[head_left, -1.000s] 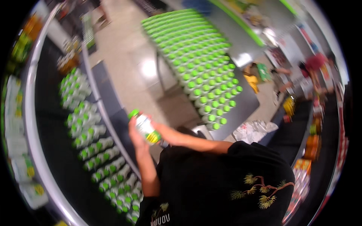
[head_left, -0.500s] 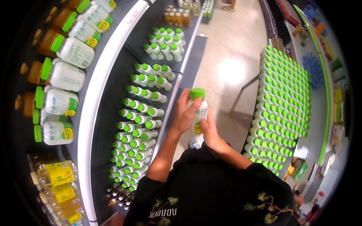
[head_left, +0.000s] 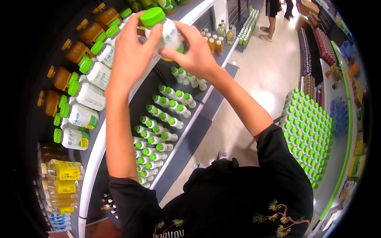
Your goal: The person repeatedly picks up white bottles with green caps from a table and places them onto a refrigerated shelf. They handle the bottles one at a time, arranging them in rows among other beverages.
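Both hands are raised at the upper left, in front of the upper shelf. Between them is a white plastic drink bottle [head_left: 171,35] with a bright green cap, tilted and slightly blurred. My left hand [head_left: 133,53] wraps its left side, with the thumb on the bottle below the cap. From the other side my right hand [head_left: 197,49] holds it, thumb across the lower front. The lower end of the bottle is partly hidden by the thumbs. On the upper shelf next to my left hand lies a row of similar white bottles [head_left: 97,73] with green caps.
Amber bottles [head_left: 75,51] stand behind that row; yellow-labelled bottles [head_left: 65,170] are nearer. Rows of green-capped bottles [head_left: 156,148] fill the lower shelf behind the white shelf edge [head_left: 95,170]. At right stands a large block of green-capped bottles [head_left: 307,135]. A person's legs [head_left: 272,23] show farther up the aisle.
My hands have lifted the bottle from in front of my body up and left to the upper shelf. The view has shifted, and people's legs now show in the aisle.
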Demonstrator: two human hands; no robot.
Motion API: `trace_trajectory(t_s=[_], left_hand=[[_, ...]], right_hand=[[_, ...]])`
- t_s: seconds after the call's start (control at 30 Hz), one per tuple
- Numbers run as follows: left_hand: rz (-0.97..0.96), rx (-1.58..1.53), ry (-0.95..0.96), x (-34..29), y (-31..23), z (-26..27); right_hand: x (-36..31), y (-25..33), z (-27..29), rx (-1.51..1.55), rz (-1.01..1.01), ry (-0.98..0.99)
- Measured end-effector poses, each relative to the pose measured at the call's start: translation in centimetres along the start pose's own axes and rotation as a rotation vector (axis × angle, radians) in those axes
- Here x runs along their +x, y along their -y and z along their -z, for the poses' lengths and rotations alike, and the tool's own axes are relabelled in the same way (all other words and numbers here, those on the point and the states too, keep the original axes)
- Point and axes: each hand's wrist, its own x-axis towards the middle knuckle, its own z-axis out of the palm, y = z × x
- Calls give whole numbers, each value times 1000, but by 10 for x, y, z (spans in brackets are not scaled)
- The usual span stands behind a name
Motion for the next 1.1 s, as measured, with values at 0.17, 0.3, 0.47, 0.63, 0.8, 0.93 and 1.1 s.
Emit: trace_trajectory(t_s=[0.17,0.3,0.47,0.63,0.8,0.93,1.1], left_hand=[[-74,401,-49,34,50,28],[-123,679,-5,48,77,18],[-120,841,-41,36,113,15],[-104,821,-116,33,122,5],[-157,734,-277,19,103,-9],[-214,82,-152,-12,31,-28],[-289,-387,-92,-95,-60,36]], right_hand=[[49,-35,-64,77,-87,22],[66,-70,-77,25,-134,50],[67,-82,-105,-106,-136,193],[66,-95,-118,-342,13,216],[64,-97,-122,-394,19,255],[57,-151,-120,-409,112,294],[60,-88,-121,-319,-78,205]])
